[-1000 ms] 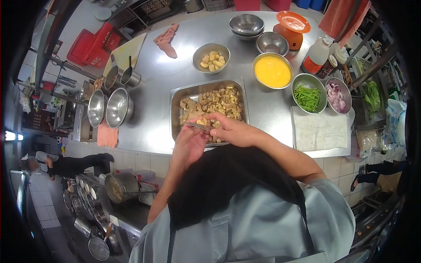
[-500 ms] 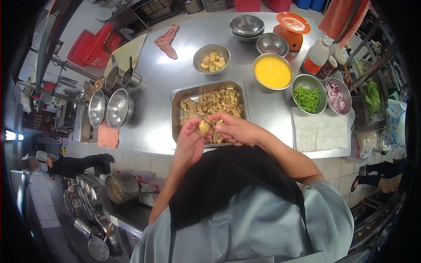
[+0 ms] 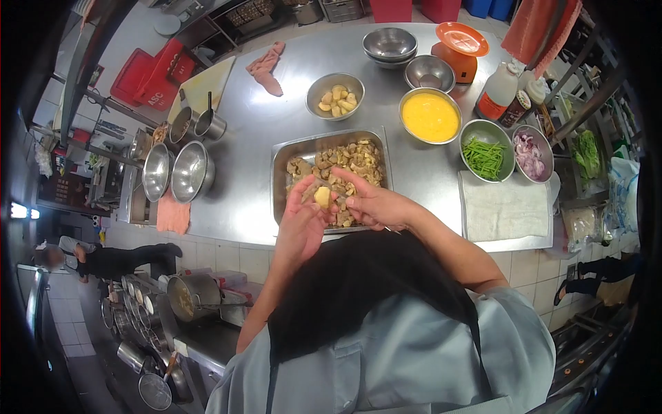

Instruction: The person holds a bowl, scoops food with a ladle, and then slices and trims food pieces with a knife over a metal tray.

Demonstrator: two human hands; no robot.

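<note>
My left hand (image 3: 301, 222) is closed around a pale yellow, peeled-looking potato (image 3: 323, 197), held up by the fingertips. Facing it, my right hand (image 3: 380, 207) curls around a small knife, mostly hidden by the fingers; a thin end (image 3: 393, 230) pokes out beneath the palm. Both hands are above the near part of a steel tray (image 3: 277, 172). Brownish-yellow chunks and scraps (image 3: 355, 157) fill much of the tray. Beyond it, a steel bowl (image 3: 336, 115) contains several pale yellow potatoes (image 3: 339, 99).
To the right are bowls of yellow liquid (image 3: 430, 116), green beans (image 3: 483, 157) and sliced onions (image 3: 529, 155), plus a folded cloth (image 3: 505, 207). An orange scale (image 3: 463, 52) and bottles (image 3: 498, 90) stand behind. Empty bowls (image 3: 190, 172) sit left. Another person (image 3: 124, 259) stands far left.
My right-hand fingers have opened a little, and the blade seen beside the potato is now out of sight. More of the potato's pale surface shows. The view has shifted slightly.
</note>
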